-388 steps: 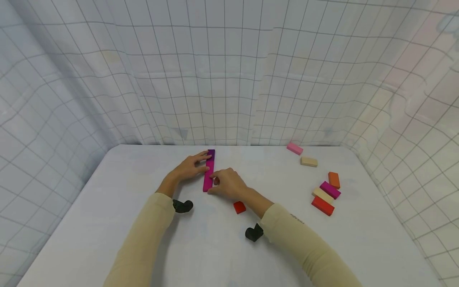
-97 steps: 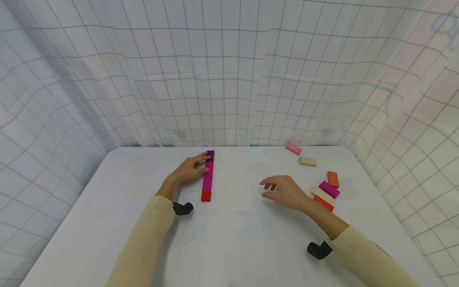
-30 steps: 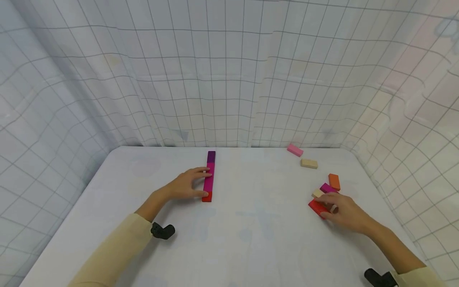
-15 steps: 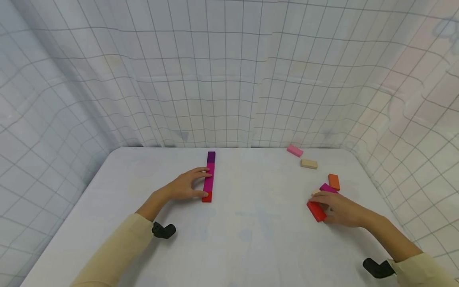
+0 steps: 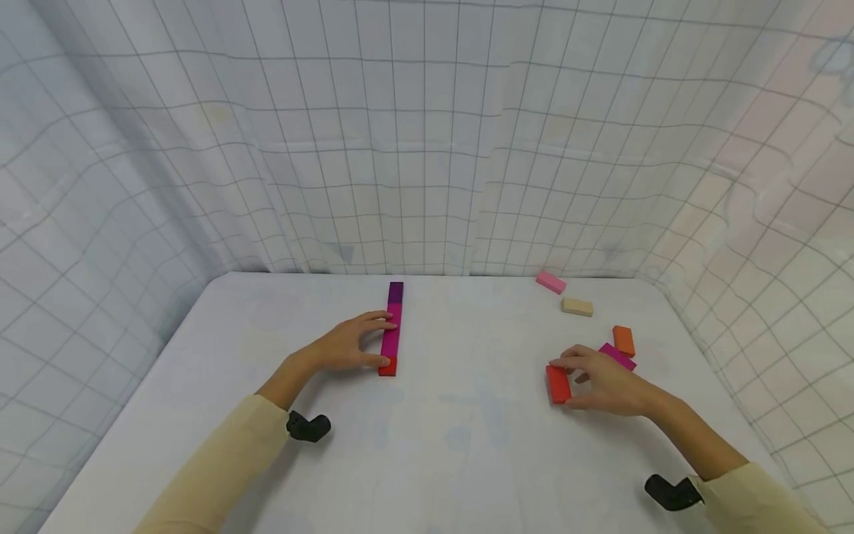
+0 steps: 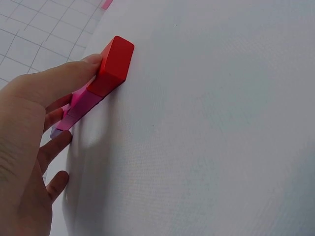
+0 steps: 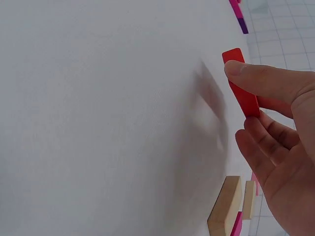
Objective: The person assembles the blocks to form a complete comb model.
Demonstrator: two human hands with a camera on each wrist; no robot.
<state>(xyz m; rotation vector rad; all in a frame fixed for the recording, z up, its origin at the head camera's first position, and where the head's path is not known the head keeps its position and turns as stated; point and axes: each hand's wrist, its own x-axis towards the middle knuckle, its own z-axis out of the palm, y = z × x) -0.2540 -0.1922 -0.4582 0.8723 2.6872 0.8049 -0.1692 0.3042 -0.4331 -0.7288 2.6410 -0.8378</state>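
Note:
A straight row of blocks lies left of the table's middle: a purple block (image 5: 396,292) at the far end, a magenta stretch (image 5: 390,341), then a red block (image 5: 388,366) at the near end. My left hand (image 5: 343,345) rests along the row's left side, thumb touching the red end block (image 6: 115,64), fingers loosely bent over the magenta part. Between thumb and fingertips, my right hand (image 5: 610,382) pinches another red block (image 5: 559,384). In the right wrist view that red block (image 7: 242,93) is held above the table, its shadow lying apart from it.
Right of the row are a magenta block (image 5: 618,357), an orange block (image 5: 623,340), a cream block (image 5: 577,306) and a pink block (image 5: 551,282). Another cream wooden block (image 7: 225,206) shows in the right wrist view; my right hand hides it from the head. A gridded curtain (image 5: 427,148) surrounds the table.
Earlier, a red block joined the row's near end and my left hand slid toward that end. Lately my right hand took another red block from the right group, turned it and moved left.

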